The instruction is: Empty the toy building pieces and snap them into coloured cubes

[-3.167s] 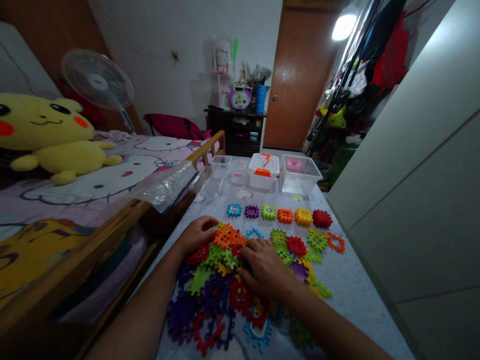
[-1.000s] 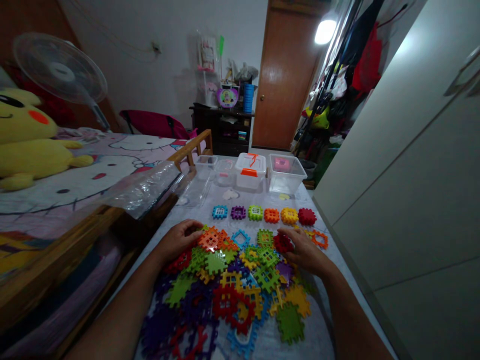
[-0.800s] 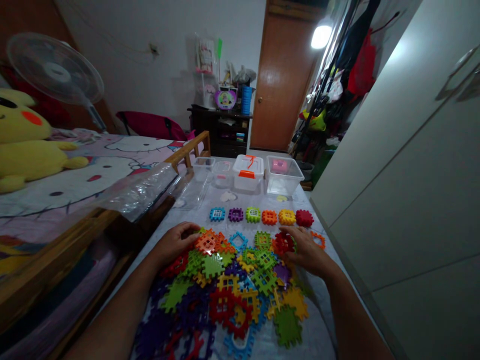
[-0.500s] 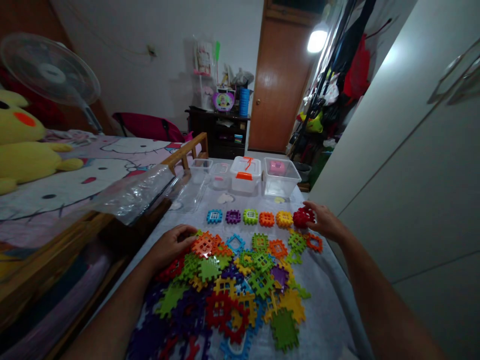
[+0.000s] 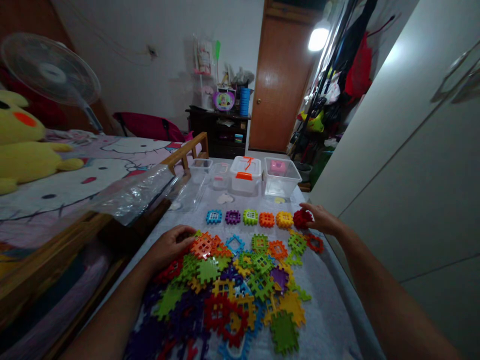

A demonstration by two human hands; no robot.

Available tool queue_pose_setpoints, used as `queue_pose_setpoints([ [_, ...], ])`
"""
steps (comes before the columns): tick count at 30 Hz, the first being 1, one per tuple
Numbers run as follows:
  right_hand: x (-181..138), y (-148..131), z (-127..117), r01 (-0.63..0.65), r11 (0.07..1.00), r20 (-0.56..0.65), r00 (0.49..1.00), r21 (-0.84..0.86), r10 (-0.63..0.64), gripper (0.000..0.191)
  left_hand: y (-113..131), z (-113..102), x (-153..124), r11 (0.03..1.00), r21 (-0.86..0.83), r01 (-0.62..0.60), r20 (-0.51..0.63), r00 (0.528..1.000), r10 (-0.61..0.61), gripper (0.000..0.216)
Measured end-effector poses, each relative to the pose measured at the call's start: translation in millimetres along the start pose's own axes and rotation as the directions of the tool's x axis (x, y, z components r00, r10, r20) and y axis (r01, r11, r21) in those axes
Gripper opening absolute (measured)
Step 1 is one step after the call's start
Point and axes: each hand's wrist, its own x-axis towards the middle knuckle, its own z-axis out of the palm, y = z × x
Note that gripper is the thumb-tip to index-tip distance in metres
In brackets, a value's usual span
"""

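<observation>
At the right end of a row of small block cubes, my right hand [image 5: 323,219] has its fingers and thumb curled around a red block cube [image 5: 301,219], which stands on the table. To its left stand the yellow cube [image 5: 284,220], orange cube [image 5: 266,219], green cube [image 5: 250,217], purple cube [image 5: 233,217] and blue cube [image 5: 214,216]. My left hand [image 5: 173,246] rests at the far left edge of a heap of interlocking plastic panels [image 5: 208,270]. Its fingers are loosely bent and apart, with the tips by an orange window panel [image 5: 203,245].
Behind the row stand a clear open bin [image 5: 281,187], a lidded box with an orange latch [image 5: 245,182] and smaller clear containers [image 5: 200,172]. A wooden bed rail [image 5: 183,152] runs along the left. A pale cabinet [image 5: 412,165] stands close on the right.
My right hand has drawn very slightly left at the red cube, its fingers still around it. My left hand and the panels stay where they were.
</observation>
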Motion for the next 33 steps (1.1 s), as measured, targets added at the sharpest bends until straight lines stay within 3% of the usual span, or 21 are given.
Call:
queue_pose_setpoints([
  [4, -13, -5, -7, -0.012, 1.0, -0.04, 0.999, -0.004, 0.012, 0.066, 0, -1, 0, 1.0, 0.021, -0.015, 0.0, 1.0, 0.015, 0.047],
  [7, -35, -16, -11, -0.002, 0.999, -0.11, 0.994, 0.035, 0.006, 0.05, 2, -1, 0, 1.0, 0.019, -0.017, -0.006, 1.0, 0.018, 0.046],
  [11, -64, -38, 4, -0.019, 0.995, 0.02, 1.0, 0.096, 0.017, 0.026, 4, -1, -1, 1.0, 0.003, 0.004, -0.014, 1.0, -0.004, 0.048],
  [18, -75, -62, 41, -0.043, 0.999, 0.007, 0.999, -0.015, 0.043, 0.049, 2, 0, -2, 1.0, -0.008, 0.01, -0.013, 1.0, -0.01, 0.051],
  [26, -78, -60, 41, 0.003, 1.0, 0.002, 1.0, -0.001, -0.003, 0.054, 3, 0, -1, 0.999, 0.015, -0.029, -0.021, 0.999, 0.029, 0.046],
  [33, -83, -68, 31, 0.075, 0.989, 0.03, 0.996, 0.125, -0.079, 0.015, 6, -1, -2, 1.0, 0.003, 0.006, -0.028, 1.0, -0.006, 0.048],
])
